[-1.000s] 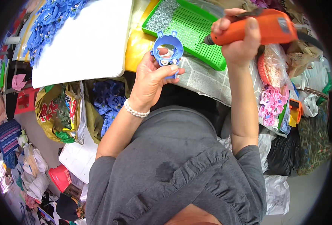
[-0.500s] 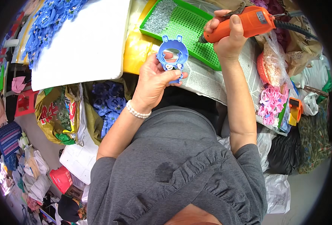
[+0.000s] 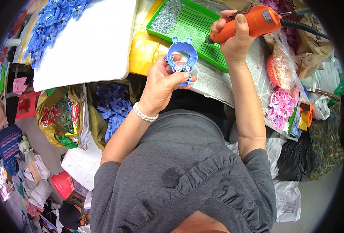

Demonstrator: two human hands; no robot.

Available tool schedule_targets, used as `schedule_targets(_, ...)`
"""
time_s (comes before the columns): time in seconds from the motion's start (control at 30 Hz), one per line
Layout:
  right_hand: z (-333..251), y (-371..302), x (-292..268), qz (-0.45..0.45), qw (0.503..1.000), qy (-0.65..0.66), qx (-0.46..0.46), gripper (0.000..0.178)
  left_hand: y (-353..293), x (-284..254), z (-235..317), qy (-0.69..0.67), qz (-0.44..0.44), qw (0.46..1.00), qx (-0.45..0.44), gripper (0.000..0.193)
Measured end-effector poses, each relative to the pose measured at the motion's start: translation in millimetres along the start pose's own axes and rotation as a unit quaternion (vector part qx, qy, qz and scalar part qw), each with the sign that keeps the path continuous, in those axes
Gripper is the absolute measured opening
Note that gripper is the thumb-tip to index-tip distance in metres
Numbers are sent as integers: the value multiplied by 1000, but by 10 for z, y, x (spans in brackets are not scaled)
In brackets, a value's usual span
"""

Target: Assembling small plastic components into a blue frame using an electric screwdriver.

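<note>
Between thumb and fingers, my left hand [image 3: 162, 79] grips a blue plastic ring-shaped part [image 3: 193, 50] with two small ears at its top. Small screw posts show along the lower side of the ring. My right hand [image 3: 236, 39] is wrapped round an orange electric screwdriver [image 3: 259, 24], with a cable running off to the right. The screwdriver's dark nose points left and down over a green perforated tray [image 3: 197, 29]. Small silvery screws [image 3: 167, 15] lie heaped at that tray's left end. The ring and the screwdriver are apart.
To the left, a white board [image 3: 82, 42] has a pile of blue plastic parts [image 3: 57, 23] beyond it. Bags with more blue parts [image 3: 113, 105] hang below. Pink parts [image 3: 282, 103], a bagged red basket [image 3: 272, 70] and an orange tape dispenser [image 3: 306, 114] sit at right.
My left hand has shifted slightly right with the blue part. The screwdriver in my right hand has moved a little to the left.
</note>
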State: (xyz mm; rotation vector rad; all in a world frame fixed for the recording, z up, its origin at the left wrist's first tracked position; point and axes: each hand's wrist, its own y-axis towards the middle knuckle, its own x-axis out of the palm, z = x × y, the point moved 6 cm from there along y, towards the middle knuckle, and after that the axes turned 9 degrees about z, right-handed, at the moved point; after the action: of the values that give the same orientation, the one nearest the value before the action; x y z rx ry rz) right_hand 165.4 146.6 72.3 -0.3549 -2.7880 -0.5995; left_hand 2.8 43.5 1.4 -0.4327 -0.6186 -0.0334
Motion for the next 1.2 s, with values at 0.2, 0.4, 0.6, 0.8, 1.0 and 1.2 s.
schedule_targets(0.2, -119, 24, -59, -9, 999, 27, 22, 48, 15, 20, -29, 17, 13, 1000, -2, 38)
schedule_targets(0.4, -507, -46, 40, -102, 984, 142, 14, 70, 30, 46, -38, 40, 24, 999, 13, 37)
schedule_targets(0.6, -866, -378, 325, -267, 943, 197, -7, 80, 50, 160, -9, 68, 11, 997, 18, 36)
schedule_targets(0.8, -757, -542, 414, -253, 945, 204, 29, 77, 43, 168, -6, 69, 13, 997, 19, 37)
schedule_targets(1.0, -697, -552, 398, -239, 951, 192, 32, 75, 42, 162, -20, 66, 11, 998, 17, 36)
schedule_targets(1.2, -611, -573, 390, -221, 955, 192, 34, 73, 37, 176, -26, 69, 9, 997, 20, 36)
